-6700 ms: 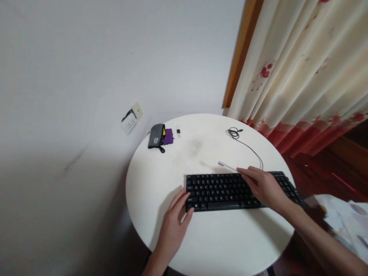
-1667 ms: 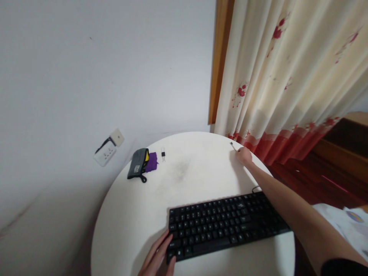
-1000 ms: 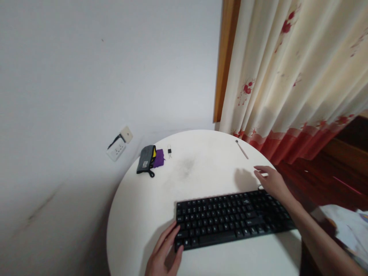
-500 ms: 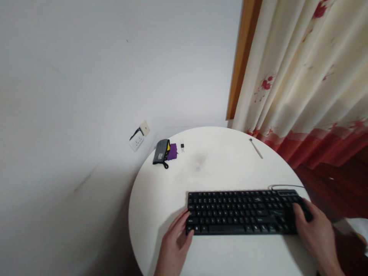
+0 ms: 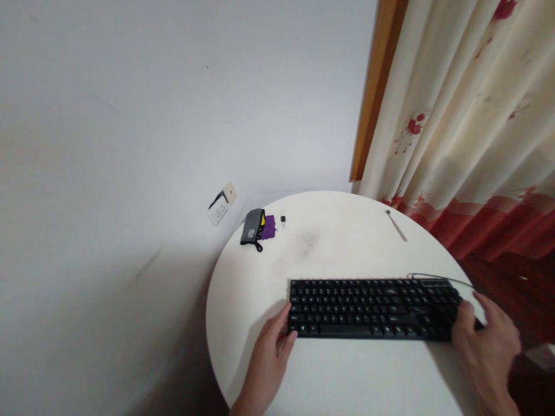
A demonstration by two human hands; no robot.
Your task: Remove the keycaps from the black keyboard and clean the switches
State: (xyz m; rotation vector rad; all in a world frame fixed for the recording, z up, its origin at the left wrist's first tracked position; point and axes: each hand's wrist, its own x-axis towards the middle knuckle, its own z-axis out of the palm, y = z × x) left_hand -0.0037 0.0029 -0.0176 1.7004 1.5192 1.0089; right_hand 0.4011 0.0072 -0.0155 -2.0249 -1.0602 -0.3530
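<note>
A black keyboard (image 5: 347,306) lies flat on a white round table (image 5: 338,375). At its left end, my left hand (image 5: 271,349) grips the edge, with fingertips along the side and thumb at the near corner. My right hand (image 5: 485,341) is over the right end, slightly blurred, with its fingers curled. Between its thumb and fingers shows a dark shape that I cannot tell apart from the keyboard's end. The keyboard's near right corner is hidden behind this hand.
A grey pouch (image 5: 252,226) with purple cloth (image 5: 269,226) stands at the far left, beside a small black clip (image 5: 283,219). A thin stick-like brush (image 5: 396,225) lies far right. The keyboard's cable (image 5: 442,275) runs off right. Wall sockets (image 5: 218,210) and a curtain (image 5: 477,138) border the table.
The view has shifted, so the table and its things sit further right. My right hand has moved slightly outward at the keyboard's right end. My left hand keeps its place at the left end.
</note>
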